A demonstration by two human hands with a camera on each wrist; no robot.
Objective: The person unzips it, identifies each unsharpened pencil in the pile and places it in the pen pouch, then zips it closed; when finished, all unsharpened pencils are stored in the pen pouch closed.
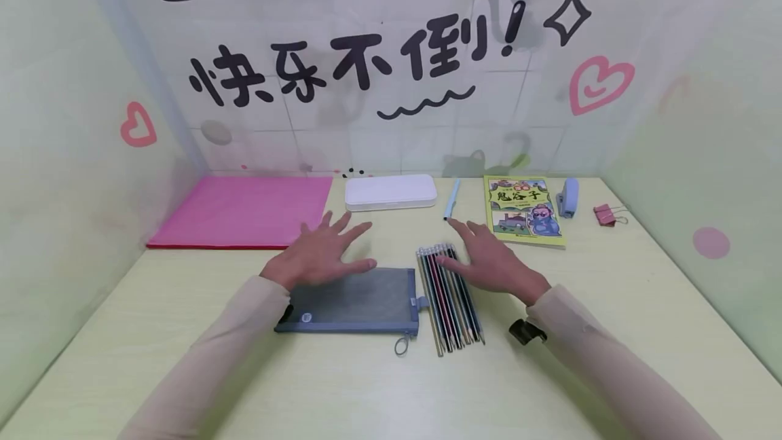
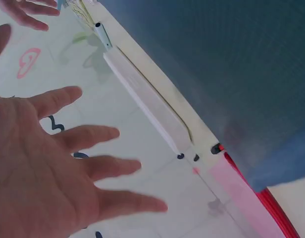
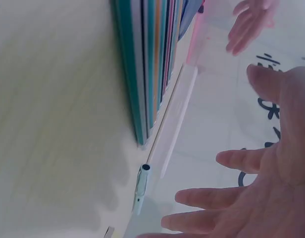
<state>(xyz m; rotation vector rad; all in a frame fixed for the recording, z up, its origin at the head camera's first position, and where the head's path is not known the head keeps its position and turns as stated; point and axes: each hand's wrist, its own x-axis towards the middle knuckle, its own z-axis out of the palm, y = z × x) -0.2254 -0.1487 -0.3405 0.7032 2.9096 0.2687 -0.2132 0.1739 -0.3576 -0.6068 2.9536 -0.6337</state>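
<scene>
My left hand (image 1: 324,253) is open with fingers spread, held just above the far edge of a flat grey mesh zip pouch (image 1: 354,301). My right hand (image 1: 485,260) is open too, spread over the far end of a row of several coloured pencils (image 1: 451,297) lying side by side right of the pouch. Neither hand holds anything. In the left wrist view the left hand (image 2: 58,163) is off the table beside the pouch (image 2: 231,74). In the right wrist view the right hand (image 3: 261,198) hovers beside the pencils (image 3: 152,64).
Along the back lie a pink paper sheet (image 1: 244,209), a white pencil case (image 1: 391,192), a light blue pen (image 1: 451,199), a yellow-green book (image 1: 525,212), a blue stapler (image 1: 568,197) and a pink binder clip (image 1: 606,214). Walls enclose three sides.
</scene>
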